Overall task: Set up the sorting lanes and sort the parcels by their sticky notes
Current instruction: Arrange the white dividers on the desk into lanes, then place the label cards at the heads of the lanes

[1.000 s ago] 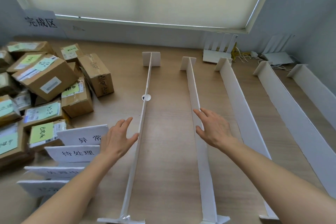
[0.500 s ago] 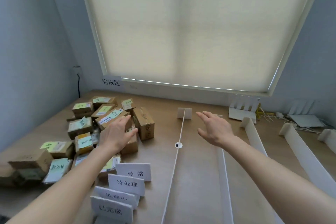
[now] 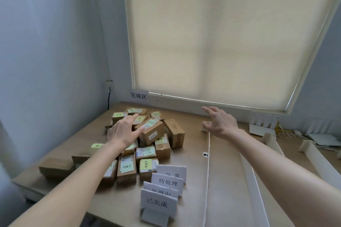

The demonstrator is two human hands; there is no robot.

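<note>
In the head view, you are holding your left hand (image 3: 123, 131) spread above the parcels (image 3: 147, 140) heaped toward the tabletop's (image 3: 186, 155) far-left corner, gripping nothing. Your right hand (image 3: 220, 123) is hovering with fingers relaxed over the far end of a white divider (image 3: 208, 171). Label cards (image 3: 162, 190) are standing near the front edge.

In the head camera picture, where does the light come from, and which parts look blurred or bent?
Head view: soft daylight through the cream roller blind; wide-angle bends its edges; the brown cardboard parcels are soft, notes hardly legible; the open left hand is slightly blurred.
</note>
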